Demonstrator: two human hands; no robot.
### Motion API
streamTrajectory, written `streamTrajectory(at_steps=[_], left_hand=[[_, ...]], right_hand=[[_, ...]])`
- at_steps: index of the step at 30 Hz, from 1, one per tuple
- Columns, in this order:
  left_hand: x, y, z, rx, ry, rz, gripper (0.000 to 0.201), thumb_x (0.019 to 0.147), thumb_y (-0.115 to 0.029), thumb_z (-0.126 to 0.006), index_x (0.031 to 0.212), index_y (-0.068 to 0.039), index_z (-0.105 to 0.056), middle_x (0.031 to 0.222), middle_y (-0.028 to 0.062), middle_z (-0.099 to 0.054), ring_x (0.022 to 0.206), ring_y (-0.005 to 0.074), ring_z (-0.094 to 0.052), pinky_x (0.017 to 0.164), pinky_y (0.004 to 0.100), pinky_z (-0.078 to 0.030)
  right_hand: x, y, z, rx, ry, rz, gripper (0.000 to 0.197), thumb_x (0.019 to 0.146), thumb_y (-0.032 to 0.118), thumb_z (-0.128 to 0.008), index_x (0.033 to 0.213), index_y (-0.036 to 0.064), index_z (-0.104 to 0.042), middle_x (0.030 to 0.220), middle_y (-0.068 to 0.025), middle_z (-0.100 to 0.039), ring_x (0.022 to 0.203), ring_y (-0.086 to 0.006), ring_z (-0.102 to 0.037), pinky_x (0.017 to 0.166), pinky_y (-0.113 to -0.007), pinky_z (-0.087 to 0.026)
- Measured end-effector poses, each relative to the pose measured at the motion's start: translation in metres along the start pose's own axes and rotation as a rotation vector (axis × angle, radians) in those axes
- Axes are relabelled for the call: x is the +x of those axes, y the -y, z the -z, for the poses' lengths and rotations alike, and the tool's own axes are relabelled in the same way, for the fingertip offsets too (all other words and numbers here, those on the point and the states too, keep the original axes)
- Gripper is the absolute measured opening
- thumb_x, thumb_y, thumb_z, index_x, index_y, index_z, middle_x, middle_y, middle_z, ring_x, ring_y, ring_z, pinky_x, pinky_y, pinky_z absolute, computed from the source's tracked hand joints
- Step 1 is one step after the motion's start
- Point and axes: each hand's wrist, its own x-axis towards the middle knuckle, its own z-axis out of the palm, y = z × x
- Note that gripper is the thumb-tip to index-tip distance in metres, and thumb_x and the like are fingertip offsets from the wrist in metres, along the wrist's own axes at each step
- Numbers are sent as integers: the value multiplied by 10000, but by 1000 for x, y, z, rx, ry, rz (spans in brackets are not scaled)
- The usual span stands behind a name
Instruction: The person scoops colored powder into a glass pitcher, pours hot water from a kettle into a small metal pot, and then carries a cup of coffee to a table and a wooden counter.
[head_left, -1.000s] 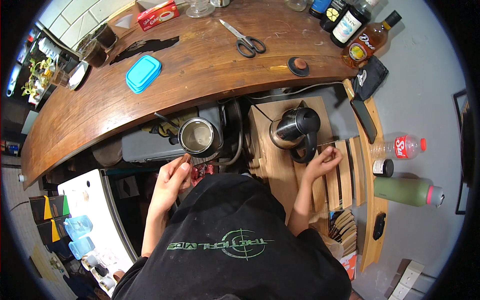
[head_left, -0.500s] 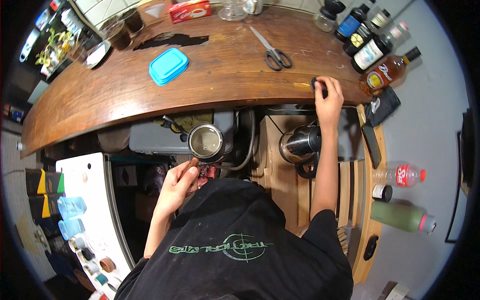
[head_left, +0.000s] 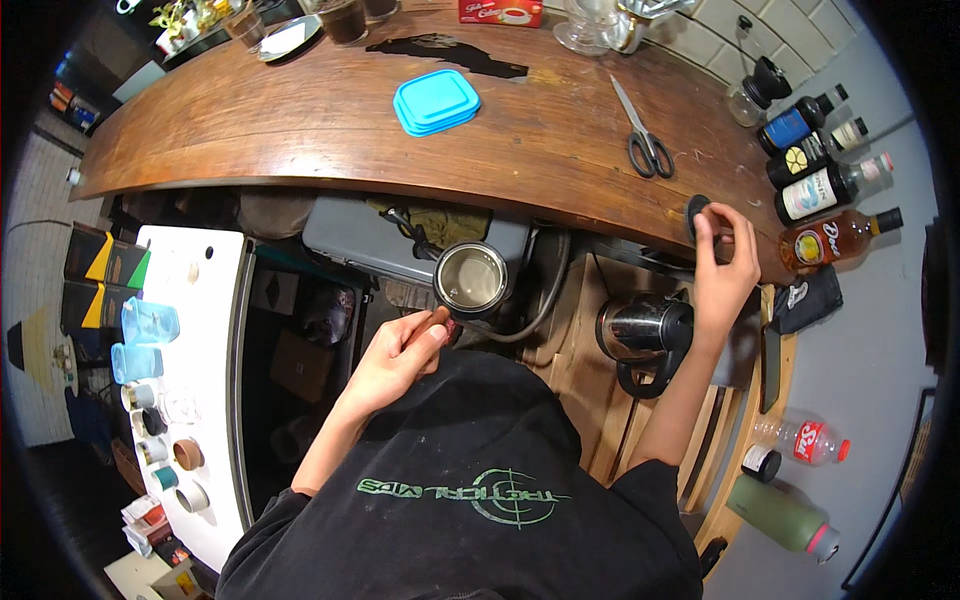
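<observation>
My left hand (head_left: 398, 360) is closed round the brown handle of a small metal pot (head_left: 472, 277), held in front of my chest just below the counter's edge. Light, shiny metal shows inside the pot, and its outer wall looks dark. At the right end of the counter, my right hand (head_left: 730, 258) pinches a round black disc (head_left: 697, 209), which stands tilted on the wood; its exact kind is not clear. Further back from that hand lie scissors (head_left: 649, 150) with black handles, their blades pointing away from me.
The wooden counter (head_left: 300, 140) carries a blue lidded container (head_left: 437, 103), a red box (head_left: 500, 12) and several bottles (head_left: 835, 240) at the right. An electric kettle (head_left: 640, 335) stands below the counter. A white surface (head_left: 200, 260) with small containers lies left.
My view has swung left, so the counter's things sit further right in the picture. Both hands keep their holds on the pot and the black disc.
</observation>
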Motion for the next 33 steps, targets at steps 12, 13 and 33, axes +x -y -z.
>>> streamTrajectory(at_steps=[12, 13, 33], left_hand=[[-29, 18, -8, 0, -199, -25, 406, 1019, -277, -543, 1224, 70, -592, 693, -34, -475, 628, 54, -454, 579, 246, -400], [-34, 18, -9, 2, -217, -32, 395, 1015, -278, -550, 1208, 63, -600, 696, -28, -486, 632, 55, -464, 589, 249, -410], [-129, 64, 59, -107, -458, -80, 348, 1015, -282, -531, 1175, 11, -627, 634, -45, -436, 590, 48, -389, 543, 259, -344]], right_hand=[[-46, 130, -70, 702, 774, 617, 214, 828, 68, -716, 1020, 9, -642, 1097, -138, -622, 1036, -332, -597, 894, -412, -495], [-47, 134, -74, 723, 792, 634, 214, 828, 68, -716, 1020, 9, -642, 1097, -138, -622, 1036, -332, -597, 894, -412, -495], [-108, 254, -133, 806, 1043, 842, 242, 786, 91, -769, 989, 53, -641, 1124, -125, -621, 1034, -331, -610, 919, -423, -484]])
